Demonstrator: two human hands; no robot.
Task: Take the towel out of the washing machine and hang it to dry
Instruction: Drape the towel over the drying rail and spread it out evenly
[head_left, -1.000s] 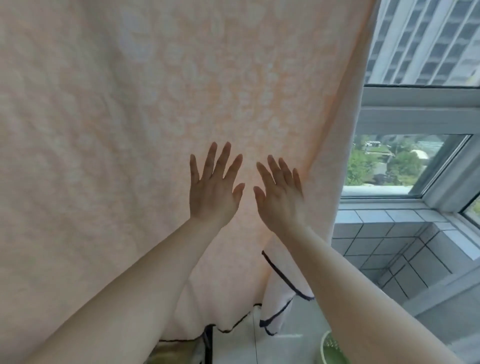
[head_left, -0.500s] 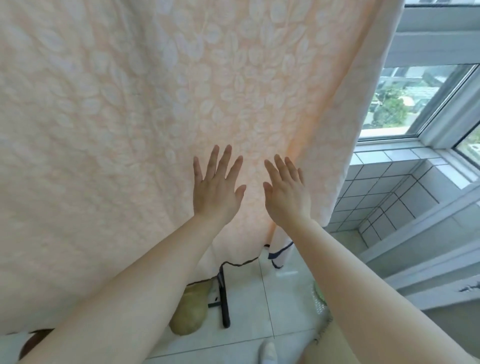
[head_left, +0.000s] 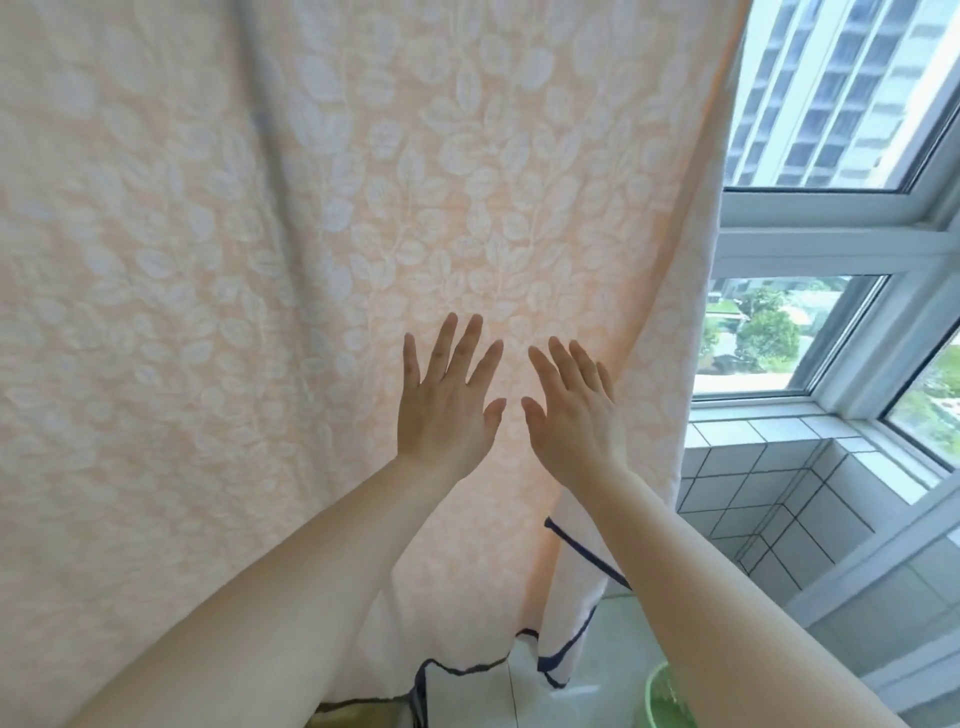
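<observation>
The left hand (head_left: 444, 410) and right hand (head_left: 574, 415) were open and flat, fingers spread, against the hanging peach towel (head_left: 260, 234).

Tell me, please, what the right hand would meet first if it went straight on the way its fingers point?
The right hand would meet the hanging towel directly ahead; whether the palm already touches it is unclear.

The towel (head_left: 311, 260) pretty much walls off everything ahead. Only open room is right of the towel, toward the window (head_left: 810, 332) (tiled ledge (head_left: 753, 467) below it), plus floor under its hem.
</observation>
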